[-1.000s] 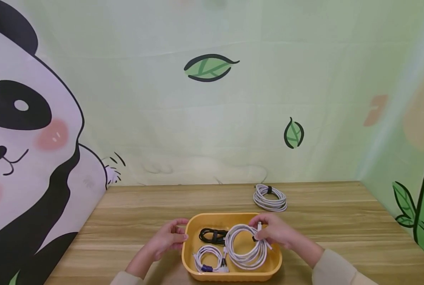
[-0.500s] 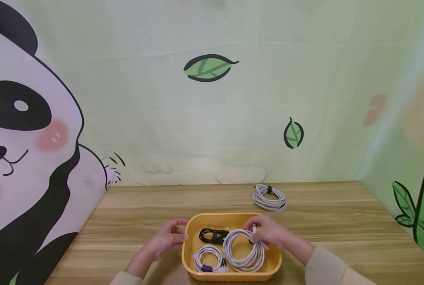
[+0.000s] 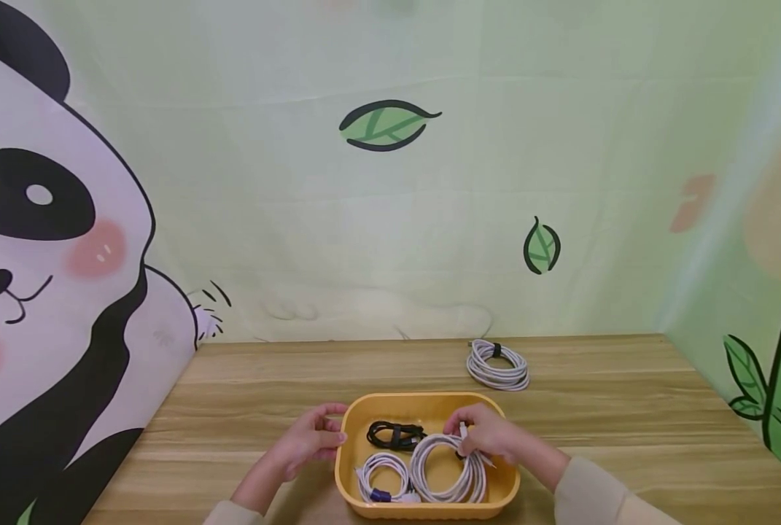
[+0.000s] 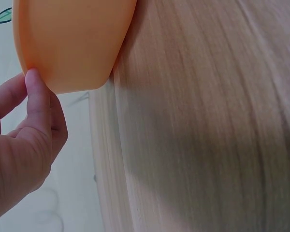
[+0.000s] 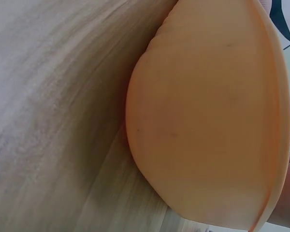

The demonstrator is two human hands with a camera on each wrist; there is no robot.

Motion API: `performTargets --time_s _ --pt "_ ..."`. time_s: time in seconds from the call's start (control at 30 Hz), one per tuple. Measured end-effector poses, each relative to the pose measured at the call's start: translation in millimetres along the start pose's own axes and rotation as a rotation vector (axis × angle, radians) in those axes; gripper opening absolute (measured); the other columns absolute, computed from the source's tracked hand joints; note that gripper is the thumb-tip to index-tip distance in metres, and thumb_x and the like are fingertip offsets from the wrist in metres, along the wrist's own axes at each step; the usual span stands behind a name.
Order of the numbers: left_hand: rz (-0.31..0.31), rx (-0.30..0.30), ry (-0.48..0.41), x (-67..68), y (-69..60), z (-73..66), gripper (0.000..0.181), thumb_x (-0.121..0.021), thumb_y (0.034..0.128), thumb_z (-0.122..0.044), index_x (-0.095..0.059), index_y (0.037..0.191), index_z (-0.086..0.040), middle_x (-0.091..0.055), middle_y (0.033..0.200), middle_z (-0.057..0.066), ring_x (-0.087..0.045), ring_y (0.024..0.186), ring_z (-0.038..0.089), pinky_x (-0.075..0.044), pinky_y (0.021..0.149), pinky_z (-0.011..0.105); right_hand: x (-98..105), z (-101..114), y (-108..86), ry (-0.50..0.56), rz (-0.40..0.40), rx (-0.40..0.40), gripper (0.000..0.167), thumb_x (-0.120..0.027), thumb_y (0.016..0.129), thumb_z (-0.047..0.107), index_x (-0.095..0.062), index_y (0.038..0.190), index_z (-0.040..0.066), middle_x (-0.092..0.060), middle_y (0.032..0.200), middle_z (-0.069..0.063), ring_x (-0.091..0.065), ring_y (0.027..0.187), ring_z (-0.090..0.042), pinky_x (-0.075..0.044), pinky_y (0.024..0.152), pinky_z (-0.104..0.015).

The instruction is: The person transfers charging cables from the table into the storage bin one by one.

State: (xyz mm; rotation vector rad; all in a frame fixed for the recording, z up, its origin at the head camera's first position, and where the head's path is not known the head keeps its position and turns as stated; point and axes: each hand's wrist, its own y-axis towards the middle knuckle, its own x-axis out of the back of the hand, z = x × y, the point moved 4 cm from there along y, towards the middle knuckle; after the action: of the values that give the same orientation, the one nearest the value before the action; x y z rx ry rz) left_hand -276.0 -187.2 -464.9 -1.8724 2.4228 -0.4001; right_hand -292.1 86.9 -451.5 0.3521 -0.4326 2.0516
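Note:
A yellow plastic basket (image 3: pixel 429 509) stands at the front of the table. My left hand (image 3: pixel 310 441) holds its left rim, and in the left wrist view the thumb (image 4: pixel 37 99) lies on the outer wall near the edge. Inside the basket, my right hand (image 3: pixel 485 430) pinches a large coiled white cable (image 3: pixel 423 477) near its black tie and white plug. In the right wrist view the basket's wall hides most of that hand. A smaller white cable coil (image 3: pixel 365 477) with a dark blue tie and a bundled black cable (image 3: pixel 380 435) lie in the left half of the basket.
Behind the basket, a grey-white coiled cable (image 3: pixel 497 368) with a black tie lies on the wooden table (image 3: pixel 285 372). A printed cloth backdrop (image 3: pixel 265 182) with a panda and leaves rises at the table's back and sides.
My right hand has moved left and slightly down, lowering the large white coil further into the basket beside the small coil. The left hand has stayed at the rim.

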Motion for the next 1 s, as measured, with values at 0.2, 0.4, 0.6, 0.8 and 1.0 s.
performTargets --time_s 0.2,0.4,0.6,0.8,1.0 --pt "0.002 -0.004 -0.004 -0.9 -0.7 -1.0 0.049 -0.056 0.0804 0.002 -0.037 0.126 0.003 -0.046 0.087 0.004 -0.050 0.072 0.013 -0.048 0.062 0.024 -1.5 -3.2 2.9 -0.007 0.011 -0.002 0.036 -0.054 0.055 -0.016 -0.059 0.087 -0.003 -0.051 0.079 -0.007 -0.045 0.065 -0.015 -0.038 0.053 -0.023" --pt "0.012 -0.011 -0.012 -2.0 -1.8 -2.9 0.049 -0.055 0.0807 0.002 -0.037 0.126 0.004 -0.045 0.086 0.004 -0.050 0.073 0.012 -0.048 0.062 0.023 -4.5 -2.4 4.1 0.001 0.027 -0.007 0.038 -0.053 0.054 -0.016 -0.058 0.090 -0.005 -0.046 0.073 -0.005 -0.042 0.060 -0.013 -0.034 0.050 -0.021" --pt "0.015 -0.017 -0.019 -1.8 -2.2 -3.1 0.049 -0.054 0.0801 0.003 -0.036 0.126 0.005 -0.045 0.085 0.004 -0.050 0.073 0.012 -0.048 0.063 0.023 -7.3 -4.9 9.0 0.032 0.025 -0.019 0.052 -0.055 0.055 -0.018 -0.051 0.106 -0.009 -0.049 0.072 -0.004 -0.045 0.062 -0.012 -0.038 0.054 -0.021" --pt "0.008 -0.009 -0.019 -0.9 -2.6 -3.0 0.049 -0.055 0.0800 0.003 -0.036 0.125 0.005 -0.045 0.085 0.003 -0.050 0.073 0.012 -0.048 0.063 0.023 -9.7 -5.8 10.5 0.013 -0.017 -0.036 0.057 -0.057 0.054 -0.018 -0.050 0.109 -0.008 -0.048 0.069 -0.004 -0.046 0.062 -0.013 -0.039 0.056 -0.021" --pt "0.008 -0.017 -0.012 -0.9 -2.9 -3.2 0.050 -0.056 0.0794 0.003 -0.037 0.126 0.004 -0.046 0.086 0.004 -0.050 0.074 0.012 -0.049 0.064 0.024 -11.3 -10.3 11.1 -0.018 -0.042 -0.071 0.057 -0.059 0.055 -0.019 -0.051 0.111 -0.006 -0.050 0.072 -0.007 -0.047 0.064 -0.014 -0.039 0.055 -0.022"
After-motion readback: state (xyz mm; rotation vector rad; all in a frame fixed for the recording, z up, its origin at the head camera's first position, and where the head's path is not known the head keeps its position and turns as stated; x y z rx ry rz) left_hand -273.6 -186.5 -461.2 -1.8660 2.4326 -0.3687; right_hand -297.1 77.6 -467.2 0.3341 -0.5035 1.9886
